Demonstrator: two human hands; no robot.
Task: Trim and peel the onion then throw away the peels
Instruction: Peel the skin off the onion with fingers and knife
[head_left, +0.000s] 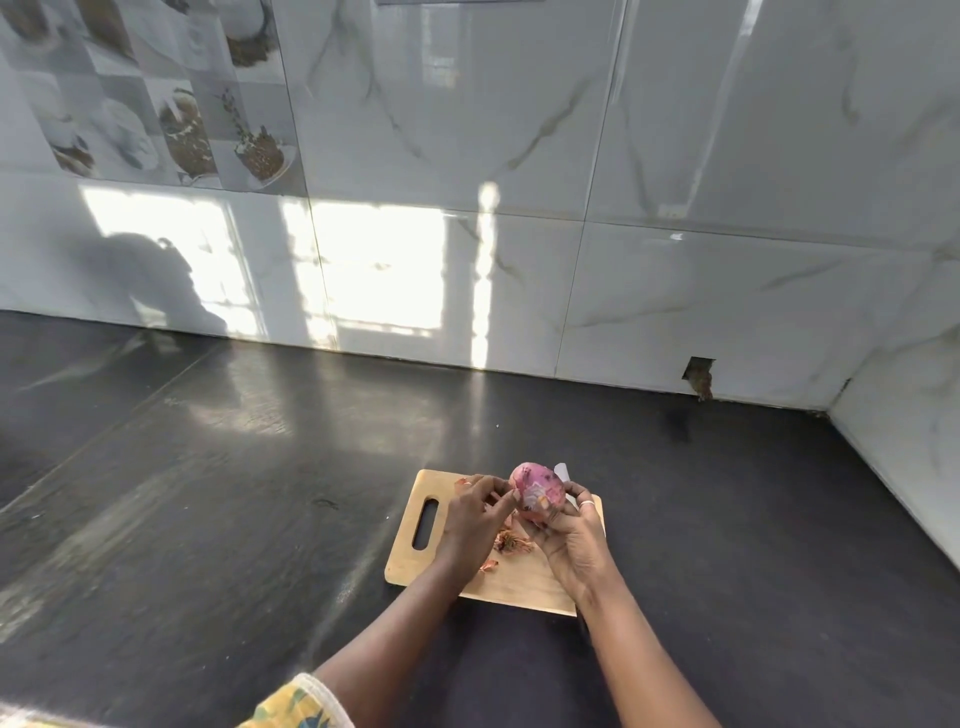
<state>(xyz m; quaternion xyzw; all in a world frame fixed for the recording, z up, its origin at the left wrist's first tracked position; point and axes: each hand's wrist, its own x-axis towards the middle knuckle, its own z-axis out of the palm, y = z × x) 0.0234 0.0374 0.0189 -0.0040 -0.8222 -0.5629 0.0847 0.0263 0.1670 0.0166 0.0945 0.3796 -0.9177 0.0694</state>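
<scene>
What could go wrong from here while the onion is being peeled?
1. The right hand holds the onion in the air above the cutting board while the left hand picks at its skin; it may slip.
2. Loose peels lie on the board and may scatter onto the counter.

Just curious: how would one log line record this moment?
peeling | right hand holds onion | left hand picks at onion | peels on cutting board

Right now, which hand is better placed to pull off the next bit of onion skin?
Left. The left hand has fingertips right beside the red onion, while the right hand grips it above the wooden cutting board.
</scene>
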